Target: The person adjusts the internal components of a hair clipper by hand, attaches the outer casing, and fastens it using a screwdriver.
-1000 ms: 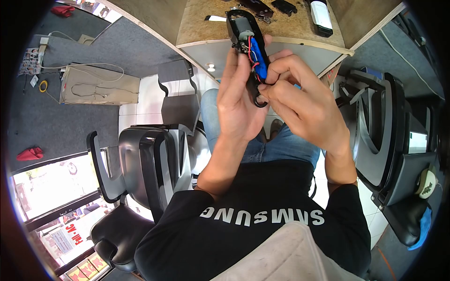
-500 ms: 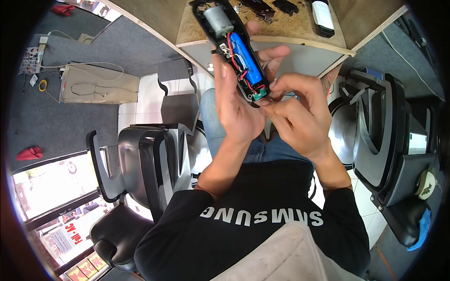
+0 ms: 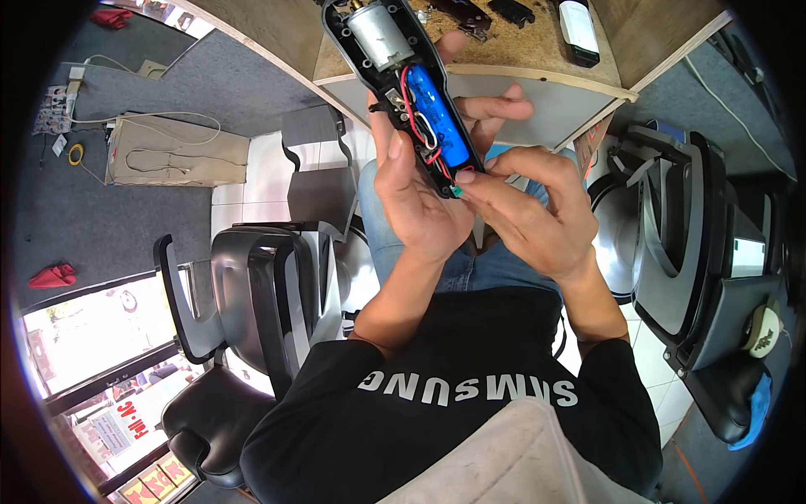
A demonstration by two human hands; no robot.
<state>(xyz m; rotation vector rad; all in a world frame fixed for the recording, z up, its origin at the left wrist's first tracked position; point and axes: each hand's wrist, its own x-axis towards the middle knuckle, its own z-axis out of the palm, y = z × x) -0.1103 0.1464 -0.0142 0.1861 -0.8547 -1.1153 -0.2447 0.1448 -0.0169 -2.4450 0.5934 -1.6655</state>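
My left hand (image 3: 424, 210) cradles an opened hair clipper (image 3: 417, 52), its black housing tilted with the inside facing up. Inside it sit a silver motor (image 3: 379, 38), a blue cylindrical battery (image 3: 442, 118) and red, white and black wires. A small green circuit board (image 3: 456, 191) shows at the near end. There my right hand (image 3: 546, 218) has its thumb and index finger closed on the clipper's end, one fingertip over part of the board. Whether a wire is between those fingers is hidden.
A wooden shelf (image 3: 537, 63) ahead bears dark clipper parts (image 3: 462, 15) and a white-and-black device (image 3: 578, 34). Black salon chairs stand left (image 3: 256, 277) and right (image 3: 680, 244). A cardboard box (image 3: 176, 151) with a cable lies at left.
The clipper has shifted slightly up-left and turned, showing more of the motor and battery. My right fingertip has moved over the green board, covering much of it.
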